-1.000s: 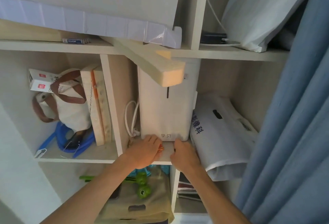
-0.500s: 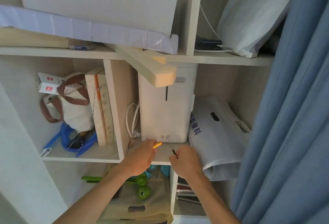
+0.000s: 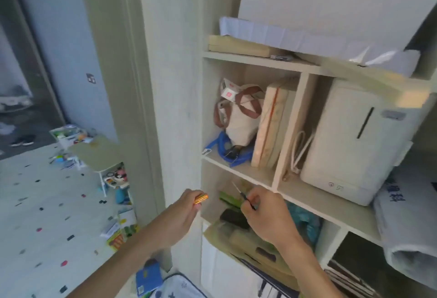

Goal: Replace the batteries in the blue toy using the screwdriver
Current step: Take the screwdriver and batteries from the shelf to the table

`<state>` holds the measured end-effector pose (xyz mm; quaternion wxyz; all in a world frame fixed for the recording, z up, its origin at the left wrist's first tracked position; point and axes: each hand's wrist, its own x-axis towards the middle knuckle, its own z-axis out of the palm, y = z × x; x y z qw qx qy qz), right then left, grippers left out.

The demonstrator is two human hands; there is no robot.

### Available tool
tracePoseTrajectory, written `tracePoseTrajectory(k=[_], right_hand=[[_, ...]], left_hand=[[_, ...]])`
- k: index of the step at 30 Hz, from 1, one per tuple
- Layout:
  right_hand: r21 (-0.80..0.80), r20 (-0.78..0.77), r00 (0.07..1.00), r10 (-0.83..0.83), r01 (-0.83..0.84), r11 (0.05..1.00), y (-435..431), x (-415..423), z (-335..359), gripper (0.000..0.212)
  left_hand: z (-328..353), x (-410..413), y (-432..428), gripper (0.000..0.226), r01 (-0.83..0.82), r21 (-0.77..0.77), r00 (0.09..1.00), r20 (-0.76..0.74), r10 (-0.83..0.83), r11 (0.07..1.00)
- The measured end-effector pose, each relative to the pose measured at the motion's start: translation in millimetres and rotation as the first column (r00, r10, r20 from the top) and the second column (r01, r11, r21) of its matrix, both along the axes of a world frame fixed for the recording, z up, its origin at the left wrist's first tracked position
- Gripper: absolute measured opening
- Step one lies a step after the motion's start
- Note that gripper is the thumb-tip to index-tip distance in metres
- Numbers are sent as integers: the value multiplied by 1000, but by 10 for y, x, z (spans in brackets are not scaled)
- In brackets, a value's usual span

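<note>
Shelf (image 3: 238,170) at right, left hand (image 3: 183,212) curled round gold batteries (image 3: 201,198), right hand (image 3: 267,215) pinching the screwdriver (image 3: 246,200) mid-frame; toy's lost in blur I think, and a loose grip could drop either into the floor clutter (image 3: 113,229).

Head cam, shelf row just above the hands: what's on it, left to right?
canvas bag → wooden boards → white cord → white appliance → folded white bag

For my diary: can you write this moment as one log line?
left hand: grips shiny gold-orange cylinder | right hand: pinches thin dark screwdriver | place: before pale shelf unit
</note>
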<state>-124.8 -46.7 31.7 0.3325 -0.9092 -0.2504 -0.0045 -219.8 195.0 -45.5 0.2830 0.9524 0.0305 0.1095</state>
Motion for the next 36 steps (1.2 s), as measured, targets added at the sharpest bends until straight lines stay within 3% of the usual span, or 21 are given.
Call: tracePoseTrajectory(k=[3,6,12,18,25,36], right_hand=[[-13,16,993,114,-114,993,735,-301,-66,25],[5,-11,977,211,-211,977,1594,-656,-165,10],[-10,-21,916,401,-401,916,3331,-1503,-361,13],[-40,37,853,520,-519,854,4817,-2084,-389,14],[-136,56,779,625,-614,777,6329,-2160,-464,14],[-104,24,706,707,-702,704,9087,-1496,-429,17]], left_hand=[[-32,-670,635,24,-143,27,989,43,142,989],[-50,-1441,1274,27,-263,-41,965,-1,264,964],[-133,-2841,2686,23,-474,-51,878,-108,467,879],[-84,-3657,3883,20,-602,-43,796,-101,596,797],[-119,-3977,5172,23,-708,-28,704,-102,703,705],[111,-3524,7513,26,-793,-14,606,-113,787,608]])
